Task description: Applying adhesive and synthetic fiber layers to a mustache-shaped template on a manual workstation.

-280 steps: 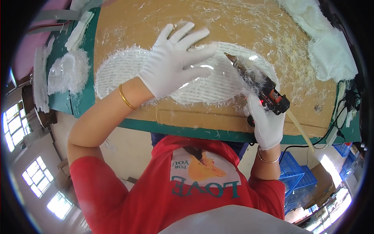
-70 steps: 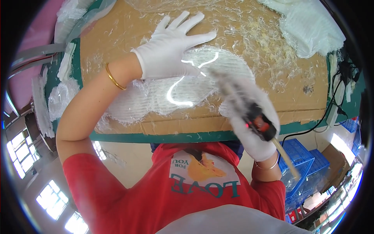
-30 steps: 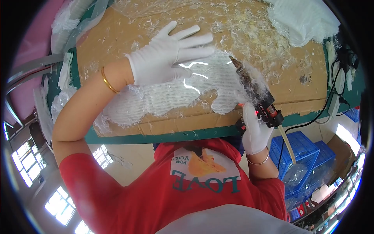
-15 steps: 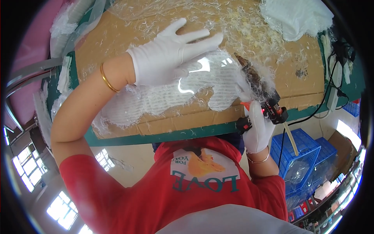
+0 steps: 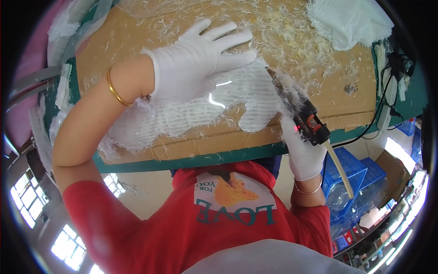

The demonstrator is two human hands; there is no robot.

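My left hand [image 5: 196, 61], in a white glove, lies with fingers spread over a translucent white ribbed piece [image 5: 182, 116] with shiny spots and an irregular, frayed outline. My right hand [image 5: 302, 153], also gloved, is closed round a black hot glue gun [image 5: 315, 128] with a small red light. A pale glue stick [image 5: 340, 169] juts from its rear. Stringy, whitish fluff coats the gun's front part, and its dark tip lies just beyond the right edge of the ribbed piece. Whether the tip touches anything I cannot tell.
Under the work lies a cardboard sheet [image 5: 337, 102], littered with glue strands [image 5: 292, 32], on a green tabletop [image 5: 182, 164]. A crumpled white sheet [image 5: 349, 23] sits far right. Black cables and a power strip [image 5: 388, 102] line the right edge. Blue crates [image 5: 342, 176] stand below.
My right hand has turned the glue gun and brought its tip slightly left and farther off. My left hand has shifted slightly left, its fingers now more widely fanned.
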